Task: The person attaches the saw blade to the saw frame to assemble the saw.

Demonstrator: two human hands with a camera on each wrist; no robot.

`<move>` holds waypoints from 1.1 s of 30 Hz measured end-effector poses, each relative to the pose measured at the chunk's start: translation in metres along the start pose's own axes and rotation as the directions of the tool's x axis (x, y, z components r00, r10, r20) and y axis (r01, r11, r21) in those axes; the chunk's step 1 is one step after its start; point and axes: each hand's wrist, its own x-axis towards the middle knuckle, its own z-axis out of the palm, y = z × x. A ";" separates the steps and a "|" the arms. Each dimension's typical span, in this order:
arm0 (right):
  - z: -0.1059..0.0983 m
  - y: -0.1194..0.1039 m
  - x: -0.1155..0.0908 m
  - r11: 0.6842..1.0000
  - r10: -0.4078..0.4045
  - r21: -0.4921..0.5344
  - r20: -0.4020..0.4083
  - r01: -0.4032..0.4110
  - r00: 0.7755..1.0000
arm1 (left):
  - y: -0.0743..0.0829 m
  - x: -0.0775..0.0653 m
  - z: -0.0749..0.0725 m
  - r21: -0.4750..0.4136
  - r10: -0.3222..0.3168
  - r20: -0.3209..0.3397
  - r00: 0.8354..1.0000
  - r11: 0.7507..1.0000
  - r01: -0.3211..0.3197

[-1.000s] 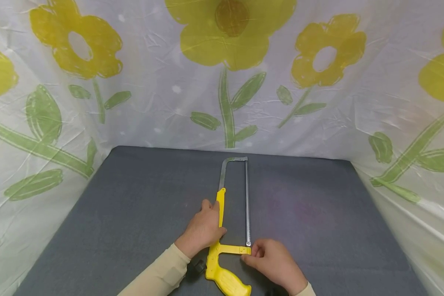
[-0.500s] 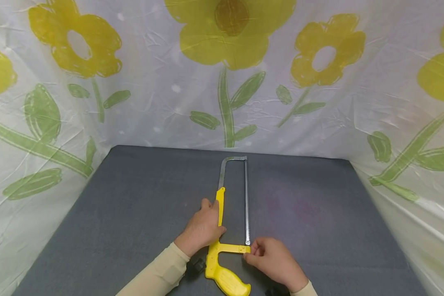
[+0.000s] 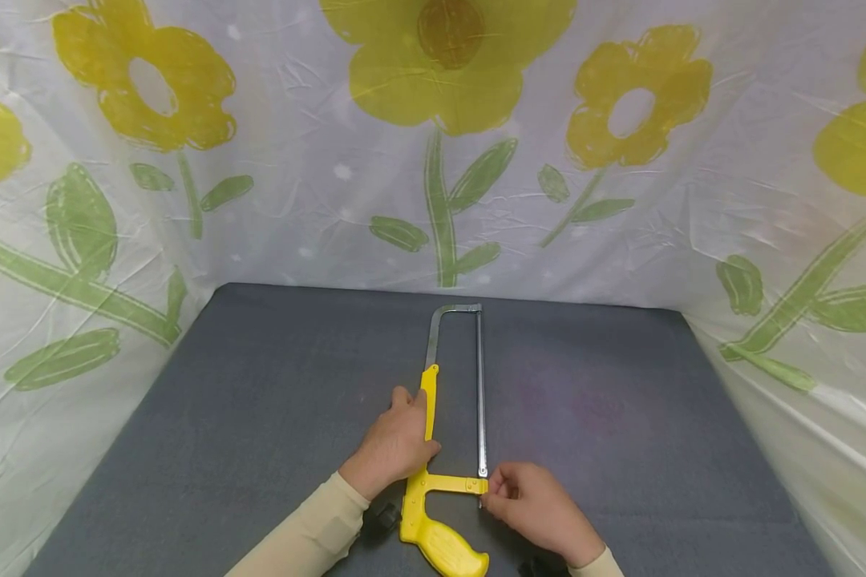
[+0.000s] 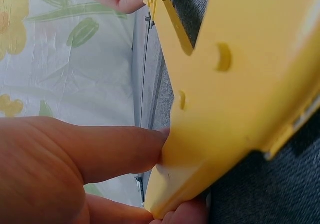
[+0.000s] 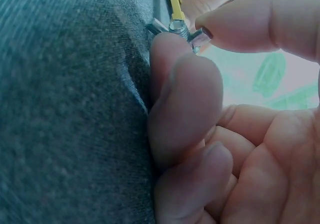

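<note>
A hacksaw (image 3: 451,549) with a yellow handle lies on the grey cloth, its silver front bow pointing away. Its blade (image 3: 481,393) runs along the right side. My left hand (image 3: 393,449) grips the yellow frame above the handle, thumb on the inner side. In the left wrist view, fingers (image 4: 120,151) pinch the edge of that yellow frame. My right hand (image 3: 537,505) is at the near end of the blade. Its thumb and index finger pinch a metal wing nut (image 5: 201,36) there, seen in the right wrist view, with the other fingers curled low beside the cloth.
A dark grey cloth (image 3: 274,385) covers the table. White sheeting (image 3: 296,160) printed with yellow flowers hangs behind and along both sides. A small black object (image 3: 387,517) shows under the left wrist, another dark one (image 3: 537,567) by the right wrist.
My right thumb has shifted slightly right at the wing nut, and a small metal end now shows below the yellow arm. My left hand and the hacksaw stay in place.
</note>
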 end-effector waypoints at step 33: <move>-0.015 0.002 -0.001 0.998 0.007 0.056 0.100 -0.013 0.995 | -0.011 0.002 -0.001 -0.037 0.007 0.048 0.999 0.999 -0.005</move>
